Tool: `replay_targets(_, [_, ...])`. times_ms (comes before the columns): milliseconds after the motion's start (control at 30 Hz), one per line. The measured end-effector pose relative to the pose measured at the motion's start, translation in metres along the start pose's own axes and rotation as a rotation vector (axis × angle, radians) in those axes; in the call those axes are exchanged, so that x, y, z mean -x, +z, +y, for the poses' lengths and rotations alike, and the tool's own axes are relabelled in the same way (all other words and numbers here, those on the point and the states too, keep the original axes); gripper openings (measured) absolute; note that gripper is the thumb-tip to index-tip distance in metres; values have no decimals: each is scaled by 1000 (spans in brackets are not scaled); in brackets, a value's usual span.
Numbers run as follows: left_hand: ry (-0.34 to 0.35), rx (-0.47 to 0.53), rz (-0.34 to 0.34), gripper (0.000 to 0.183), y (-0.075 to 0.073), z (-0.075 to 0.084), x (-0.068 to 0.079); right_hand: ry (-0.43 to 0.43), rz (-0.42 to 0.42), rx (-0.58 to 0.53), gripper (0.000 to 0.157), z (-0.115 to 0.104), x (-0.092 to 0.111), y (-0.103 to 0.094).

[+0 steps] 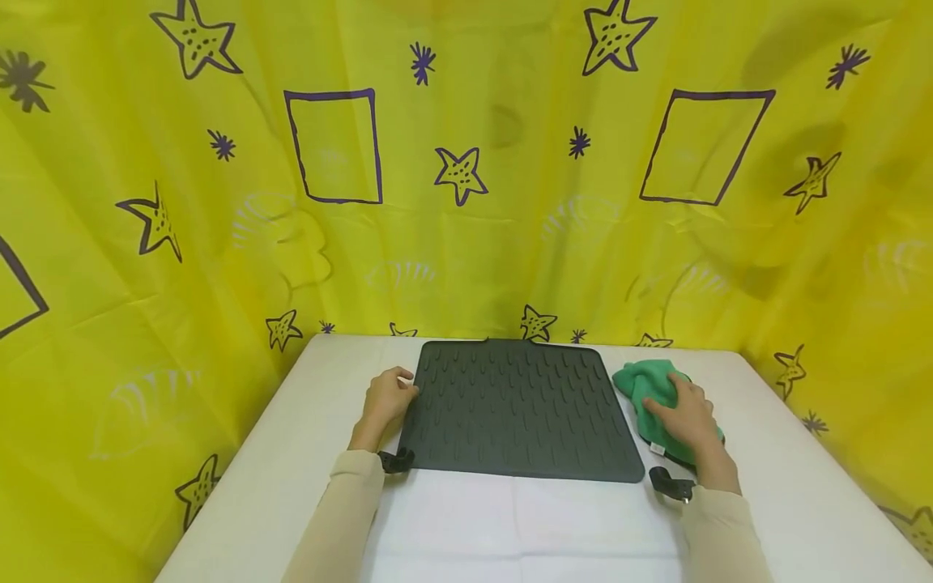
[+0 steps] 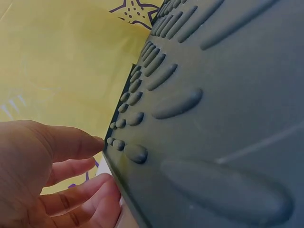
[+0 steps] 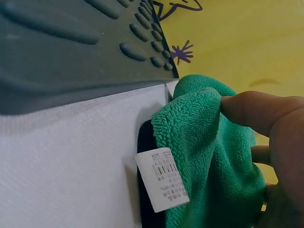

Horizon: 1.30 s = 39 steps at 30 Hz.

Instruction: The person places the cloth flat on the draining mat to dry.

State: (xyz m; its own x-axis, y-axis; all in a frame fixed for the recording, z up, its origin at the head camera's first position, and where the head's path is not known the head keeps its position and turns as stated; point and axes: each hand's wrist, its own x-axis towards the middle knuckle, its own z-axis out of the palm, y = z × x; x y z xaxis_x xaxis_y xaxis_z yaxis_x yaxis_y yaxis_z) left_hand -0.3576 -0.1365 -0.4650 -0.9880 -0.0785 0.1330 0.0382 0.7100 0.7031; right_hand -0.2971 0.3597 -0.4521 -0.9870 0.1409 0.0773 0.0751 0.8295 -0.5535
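Observation:
A dark grey rubbery mat (image 1: 513, 413) with rows of raised oblong ridges lies flat on the white table. At its left edge, my left hand (image 1: 386, 398) has the thumb tip right at the rim and the other fingers bent just below it, as the left wrist view shows. To the right of the mat lies a bunched green terry cloth (image 3: 199, 137) with a dark border and a white printed label (image 3: 163, 178). My right hand (image 1: 685, 414) grips this cloth from above, thumb on the near side; its other fingertips are partly hidden behind the folds.
The white table (image 1: 576, 534) reaches in front of the mat and to both sides. A yellow curtain (image 1: 510, 243) printed with stars and squares hangs behind the table and along both sides. Black wrist mounts (image 1: 672, 484) sit at both sleeves.

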Motion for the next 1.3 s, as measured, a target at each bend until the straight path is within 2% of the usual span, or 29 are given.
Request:
replay_targets(267, [15, -35, 12, 30, 2, 0, 0, 3, -39, 19, 93, 0, -3, 4])
replay_targets(567, [11, -66, 20, 23, 1, -3, 1, 34, 26, 43, 72, 2, -6, 9])
replay_targets(867, [18, -73, 33, 22, 2, -3, 0, 138, 151, 38, 54, 3, -4, 13])
replay_targets(1033, [14, -66, 35, 22, 3, -2, -2, 158, 214, 25, 46, 2, -3, 12])
replay_targets(1300, [22, -72, 55, 20, 5, -2, 0, 159, 249, 26, 38, 5, -4, 11])
